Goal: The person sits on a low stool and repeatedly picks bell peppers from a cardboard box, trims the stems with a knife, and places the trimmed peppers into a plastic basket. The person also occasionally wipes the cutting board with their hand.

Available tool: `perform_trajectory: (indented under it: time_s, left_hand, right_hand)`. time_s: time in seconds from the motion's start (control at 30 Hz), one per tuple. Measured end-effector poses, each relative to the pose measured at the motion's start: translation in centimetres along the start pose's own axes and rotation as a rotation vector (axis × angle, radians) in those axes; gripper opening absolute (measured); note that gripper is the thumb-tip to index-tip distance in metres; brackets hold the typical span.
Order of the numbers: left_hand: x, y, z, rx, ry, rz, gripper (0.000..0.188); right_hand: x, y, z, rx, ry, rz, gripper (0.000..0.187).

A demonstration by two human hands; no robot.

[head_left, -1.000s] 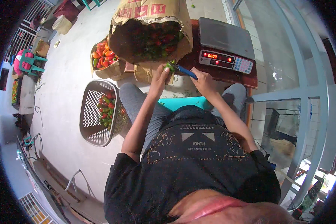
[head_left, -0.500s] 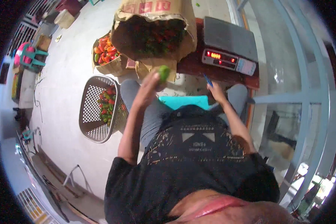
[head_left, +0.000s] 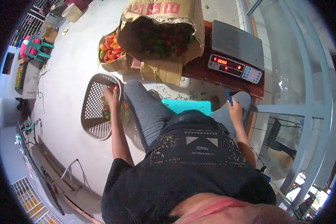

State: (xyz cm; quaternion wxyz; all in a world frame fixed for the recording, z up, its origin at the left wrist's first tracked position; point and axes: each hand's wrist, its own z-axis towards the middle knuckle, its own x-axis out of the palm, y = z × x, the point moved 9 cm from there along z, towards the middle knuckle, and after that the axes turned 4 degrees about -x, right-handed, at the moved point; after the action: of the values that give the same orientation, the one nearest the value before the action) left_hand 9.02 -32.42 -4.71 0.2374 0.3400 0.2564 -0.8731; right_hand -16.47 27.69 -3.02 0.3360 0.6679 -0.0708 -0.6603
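My left hand (head_left: 111, 95) is inside the grey perforated plastic basket (head_left: 90, 125), over a pile of red and green peppers (head_left: 106, 111). Its fingers look spread, with no pepper visible in them. Over my right thigh, my right hand (head_left: 235, 109) is closed round a slim blue tool (head_left: 228, 96), pointing up and away; its exact kind is too small to make out. A big torn cardboard box (head_left: 164, 63) lies ahead with its mouth towards me, dark red and green peppers (head_left: 171, 39) inside.
Left of the big box is a smaller carton (head_left: 115, 66) of red and orange peppers. A digital scale (head_left: 237, 39) rests on a dark red low table (head_left: 198, 69) at right. Between my legs is a turquoise plastic piece (head_left: 186, 106). A metal-framed glass partition (head_left: 283, 108) runs along the right.
My left hand has moved from before the big box, where it held a green pepper, left into the basket. The pepper no longer shows in it. My right hand still holds the blue tool.
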Motion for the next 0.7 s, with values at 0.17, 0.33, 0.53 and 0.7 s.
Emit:
perform_trajectory:
  time_s: [0.17, 0.33, 0.53, 0.7]
  left_hand:
    - [9.6, -17.7, 5.2, -0.095, 0.538, -0.866, 0.032]
    - [19.3, -24.1, 8.4, 0.03, 0.617, -0.222, 0.038]
    - [25.6, -24.7, 8.0, 0.165, 0.367, -0.126, 0.047]
    - [27.7, -23.9, 7.9, -0.095, 0.704, -0.472, 0.053]
  right_hand:
    - [-0.6, -0.6, 0.2, 0.022, -0.027, -0.049, 0.026]
    - [0.1, -1.4, -0.1, 0.048, -0.001, -0.138, 0.022]
    - [-0.2, -1.2, 0.2, 0.04, -0.056, -0.129, 0.022]
    - [-0.1, -1.0, 0.2, 0.055, -0.042, -0.142, 0.028]
